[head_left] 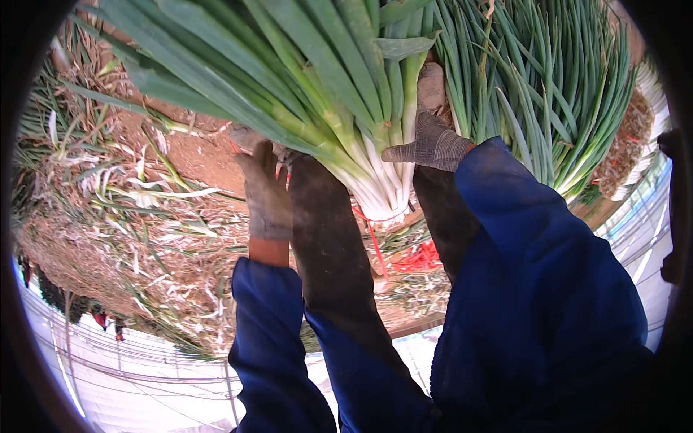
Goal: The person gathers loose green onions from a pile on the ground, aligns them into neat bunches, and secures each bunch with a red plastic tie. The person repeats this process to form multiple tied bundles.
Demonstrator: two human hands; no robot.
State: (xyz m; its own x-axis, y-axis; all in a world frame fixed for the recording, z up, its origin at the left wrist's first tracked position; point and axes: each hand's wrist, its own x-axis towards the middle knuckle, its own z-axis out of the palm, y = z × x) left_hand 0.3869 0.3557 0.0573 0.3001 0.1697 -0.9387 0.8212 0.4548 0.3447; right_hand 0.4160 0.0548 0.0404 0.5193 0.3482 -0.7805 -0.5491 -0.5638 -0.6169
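A large bunch of green onions [372,177] stands between my legs, its white root ends down and its green leaves fanned upward. Red string [381,216] circles the white ends, and a tail of it hangs below. My right hand [437,144], in a grey knit glove, grips the right side of the bunch, thumb across the stalks and fingers partly hidden. Left of the bunch, clear of the stalks, is my gloved left hand [267,191]. Its thumb and fingers are apart and slightly blurred. Bits of red show beside its fingers; whether they touch it is unclear.
Another heap of green onions [534,86] lies at the right. Peeled skins and leaf scraps [166,238] cover the ground at the left. A tangle of red string [419,258] lies below the bunch, between my dark-trousered legs [325,224].
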